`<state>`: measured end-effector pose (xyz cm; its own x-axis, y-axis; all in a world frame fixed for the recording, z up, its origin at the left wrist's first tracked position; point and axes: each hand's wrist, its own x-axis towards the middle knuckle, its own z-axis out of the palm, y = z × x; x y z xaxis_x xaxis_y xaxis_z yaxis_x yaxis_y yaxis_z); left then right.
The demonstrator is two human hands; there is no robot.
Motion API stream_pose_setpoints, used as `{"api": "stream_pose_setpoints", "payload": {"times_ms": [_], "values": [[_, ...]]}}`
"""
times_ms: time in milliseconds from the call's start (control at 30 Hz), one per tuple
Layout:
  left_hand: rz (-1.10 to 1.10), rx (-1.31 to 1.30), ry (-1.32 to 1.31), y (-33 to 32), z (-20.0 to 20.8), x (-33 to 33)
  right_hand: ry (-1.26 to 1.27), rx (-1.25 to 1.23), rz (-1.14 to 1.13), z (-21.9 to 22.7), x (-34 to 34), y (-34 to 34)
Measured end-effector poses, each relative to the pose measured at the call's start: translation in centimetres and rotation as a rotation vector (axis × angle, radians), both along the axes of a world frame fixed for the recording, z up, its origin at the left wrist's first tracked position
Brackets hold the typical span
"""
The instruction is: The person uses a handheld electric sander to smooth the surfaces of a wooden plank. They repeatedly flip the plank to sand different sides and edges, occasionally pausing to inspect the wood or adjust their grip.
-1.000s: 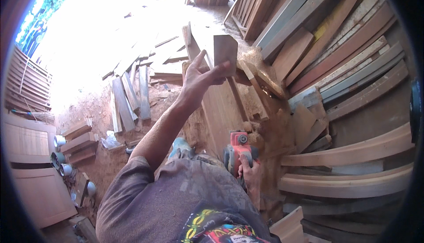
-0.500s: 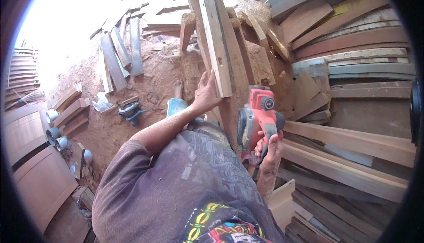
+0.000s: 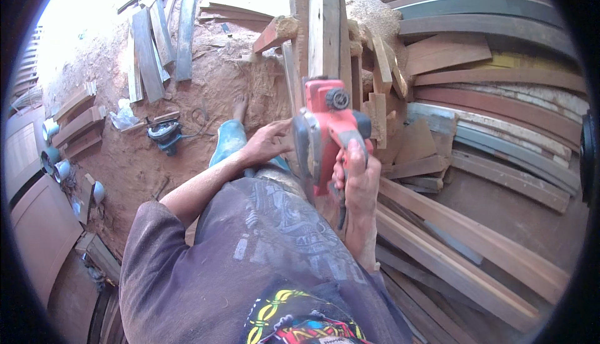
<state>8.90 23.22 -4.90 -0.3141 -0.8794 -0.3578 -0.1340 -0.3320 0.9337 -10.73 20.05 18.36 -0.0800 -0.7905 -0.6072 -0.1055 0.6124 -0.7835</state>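
My right hand (image 3: 357,172) grips the rear handle of a red electric planer (image 3: 326,119), with fingers wrapped round it. The planer is tilted, its dark side facing left, and covers the near end of a long pale timber (image 3: 324,31). That timber lies lengthwise on a rough wooden support. Just left of the planer is my left hand (image 3: 267,144), its fingers stretched toward the tool and holding nothing that I can see. Its fingertips are partly hard to make out, and I cannot tell whether they touch the planer or the wood beneath.
Stacked boards (image 3: 500,125) fill the right side, with long planks (image 3: 469,237) nearer me. On the dusty ground at left lie a dark power tool (image 3: 164,134) with a cord, a plastic bag (image 3: 124,116) and loose boards (image 3: 147,56). Wooden panels (image 3: 56,237) stand at far left.
The planer in my right hand has come left and up, over the timber's near end. My left hand has left the timber's edge and is now beside the planer. The view has shifted.
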Motion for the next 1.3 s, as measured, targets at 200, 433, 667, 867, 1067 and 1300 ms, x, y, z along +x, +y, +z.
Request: {"api": "stream_pose_setpoints", "payload": {"times_ms": [200, 433, 667, 867, 1067, 1300], "values": [[0.124, 0.204, -0.117, -2.1, -0.7, 5.3, 0.092, -0.190, 0.150, -1.7, 4.7, -17.1], [0.217, 0.195, -0.163, -4.7, -4.4, 9.6, 0.029, -0.234, 0.204, -1.6, 6.9, -23.4], [0.067, -0.560, -0.576, -16.6, 1.0, 12.3, 0.020, -0.049, 0.013, 1.3, 0.3, -4.0], [-0.878, -1.184, -0.914, -31.0, 8.0, 2.6, 0.127, -0.012, -0.514, 3.6, -1.4, 11.3], [-1.121, -1.220, -0.783, -41.1, -1.0, 4.6, 0.207, -0.044, -1.043, -0.2, 1.0, 16.7], [-1.227, -1.232, -0.755, -27.2, 0.5, -3.7, 0.170, -0.155, -1.200, -5.4, 1.0, 21.7]]}}
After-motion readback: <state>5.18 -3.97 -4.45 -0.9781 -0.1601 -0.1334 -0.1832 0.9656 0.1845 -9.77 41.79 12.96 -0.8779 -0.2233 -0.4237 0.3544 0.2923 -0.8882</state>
